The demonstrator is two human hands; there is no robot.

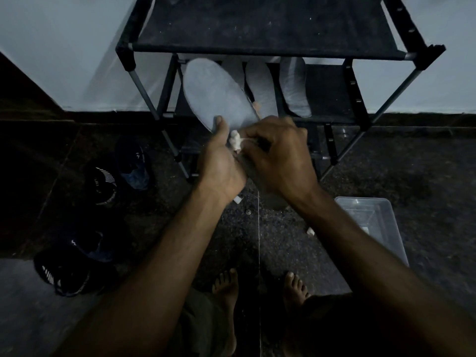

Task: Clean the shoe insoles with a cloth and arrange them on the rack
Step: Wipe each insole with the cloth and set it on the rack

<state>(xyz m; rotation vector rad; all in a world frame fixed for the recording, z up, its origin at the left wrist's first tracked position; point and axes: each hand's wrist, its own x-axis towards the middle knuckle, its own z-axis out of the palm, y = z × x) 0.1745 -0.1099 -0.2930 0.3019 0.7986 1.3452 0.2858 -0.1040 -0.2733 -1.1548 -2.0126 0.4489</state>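
My left hand (220, 163) grips a grey insole (216, 94) by its near end, thumb pressed on its face, holding it up in front of the black rack (270, 45). My right hand (280, 158) is curled around a small white cloth (235, 143), pressed against the insole's lower end beside my left thumb. Two more grey insoles lean on the rack's lower shelf: one (260, 86) partly hidden behind the held insole, the other (295, 86) to its right.
Several dark shoes (134, 161) lie on the dark floor to the left. A clear plastic box (373, 222) sits at the right, with small white scraps (310, 231) near it. My bare feet (226, 287) stand below. A pale wall is behind the rack.
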